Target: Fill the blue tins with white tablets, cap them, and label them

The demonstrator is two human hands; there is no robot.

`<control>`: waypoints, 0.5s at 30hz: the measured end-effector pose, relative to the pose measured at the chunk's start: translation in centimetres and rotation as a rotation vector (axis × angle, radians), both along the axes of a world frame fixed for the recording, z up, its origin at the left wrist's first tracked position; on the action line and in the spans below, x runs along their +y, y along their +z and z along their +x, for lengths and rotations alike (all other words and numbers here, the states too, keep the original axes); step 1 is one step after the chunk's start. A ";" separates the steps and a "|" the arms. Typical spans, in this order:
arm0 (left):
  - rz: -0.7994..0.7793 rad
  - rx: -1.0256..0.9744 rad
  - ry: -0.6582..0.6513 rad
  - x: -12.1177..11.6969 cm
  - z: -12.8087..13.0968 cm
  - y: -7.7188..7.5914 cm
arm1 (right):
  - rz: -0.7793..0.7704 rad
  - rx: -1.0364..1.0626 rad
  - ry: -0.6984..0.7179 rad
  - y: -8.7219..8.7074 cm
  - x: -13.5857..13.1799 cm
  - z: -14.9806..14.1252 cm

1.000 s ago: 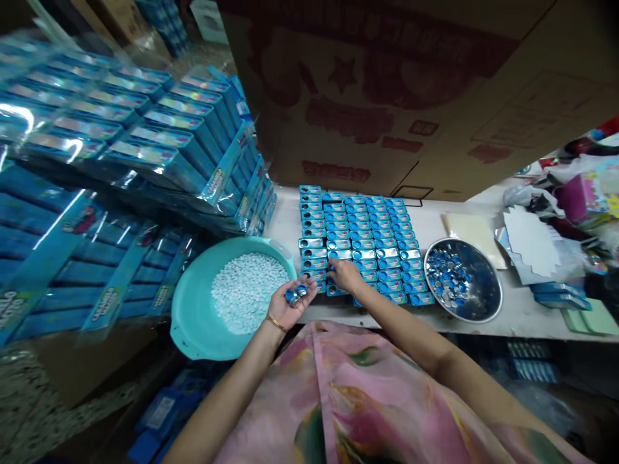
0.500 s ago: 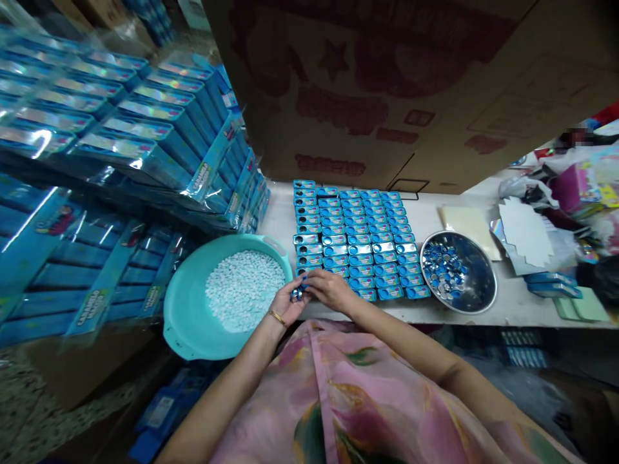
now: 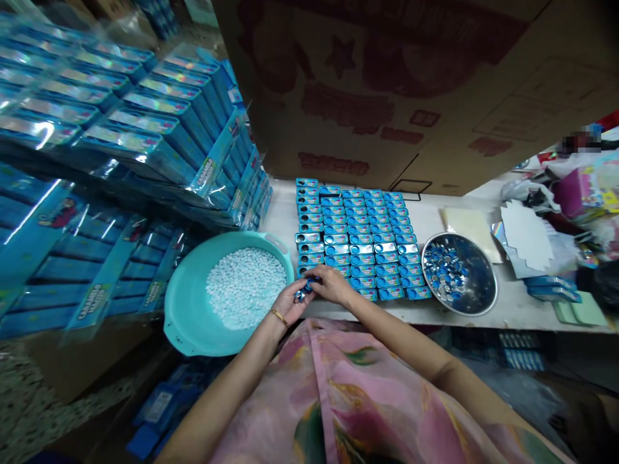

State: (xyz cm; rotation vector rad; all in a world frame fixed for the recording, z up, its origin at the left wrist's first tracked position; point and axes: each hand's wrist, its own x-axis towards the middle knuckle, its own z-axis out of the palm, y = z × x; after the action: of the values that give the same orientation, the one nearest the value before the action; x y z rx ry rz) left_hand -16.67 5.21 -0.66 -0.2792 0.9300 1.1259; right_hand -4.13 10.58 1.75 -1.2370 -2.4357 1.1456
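My left hand (image 3: 289, 300), with a gold bangle at the wrist, is cupped palm up around several small blue lids (image 3: 300, 295). My right hand (image 3: 331, 284) meets it from the right, its fingertips pinched on one blue lid (image 3: 312, 281) at the edge of the left palm. Both hands hover at the near edge of a grid of small blue tins (image 3: 358, 238) laid in rows on the white table (image 3: 435, 222). A teal basin (image 3: 188, 322) full of small white tablets (image 3: 245, 285) sits just left of my hands.
A steel bowl (image 3: 478, 293) of blue lids stands right of the tins. A large brown carton (image 3: 387, 84) rises behind the table. Stacks of wrapped blue boxes (image 3: 120, 129) fill the left. Paper sheets (image 3: 525, 235) and clutter lie at the right.
My right hand has drawn back from the near row of tins to my left palm and now pinches a lid there. The left hand stays cupped near the basin.
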 end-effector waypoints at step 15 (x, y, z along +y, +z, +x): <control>-0.062 0.053 0.038 -0.5 -1.7 0.6 | 0.013 -0.404 -0.135 -1.1 0.7 3.1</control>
State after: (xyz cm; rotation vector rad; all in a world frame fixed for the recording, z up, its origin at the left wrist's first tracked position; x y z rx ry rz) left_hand -18.40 4.67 -0.07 -0.3200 1.0110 1.1455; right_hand -1.07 11.30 0.64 -1.7440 -2.5701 0.9135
